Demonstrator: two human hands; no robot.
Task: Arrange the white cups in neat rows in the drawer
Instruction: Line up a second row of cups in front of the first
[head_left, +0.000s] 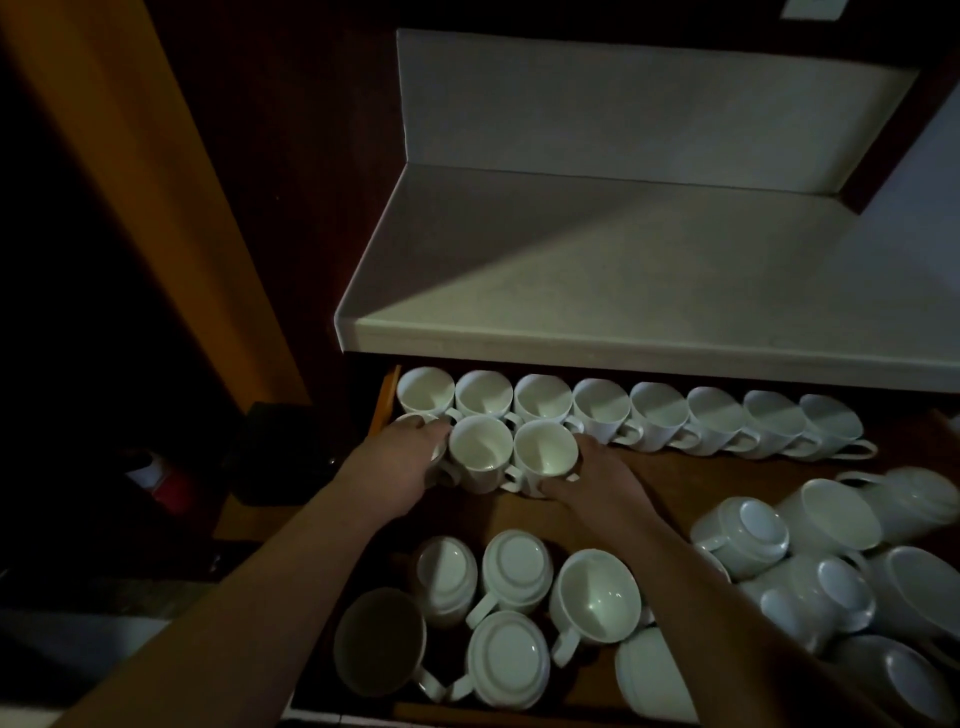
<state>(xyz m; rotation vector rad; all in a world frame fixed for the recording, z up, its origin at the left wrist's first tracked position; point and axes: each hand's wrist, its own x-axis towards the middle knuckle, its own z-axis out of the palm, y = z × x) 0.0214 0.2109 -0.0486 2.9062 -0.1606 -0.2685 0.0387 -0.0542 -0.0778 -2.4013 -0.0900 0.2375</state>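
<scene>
An open wooden drawer (675, 483) holds many white cups. A back row of several upright cups (660, 410) runs along its far edge. In front of it, at the left, stands a short second row. My left hand (400, 462) covers and grips the leftmost cup (410, 420) of that row, which is mostly hidden. A middle cup (480, 449) stands between my hands. My right hand (597, 475) wraps the right cup (545, 448) from its right side. Loose cups (514, 571) lie tipped and upside down at the drawer's front, and more loose cups (810, 561) are piled at the right.
A pale countertop (623, 275) overhangs the drawer's back. Bare wooden drawer floor shows between the rows and the loose cups. Dark cabinet and an orange-brown panel (145, 171) stand at the left. The scene is dim.
</scene>
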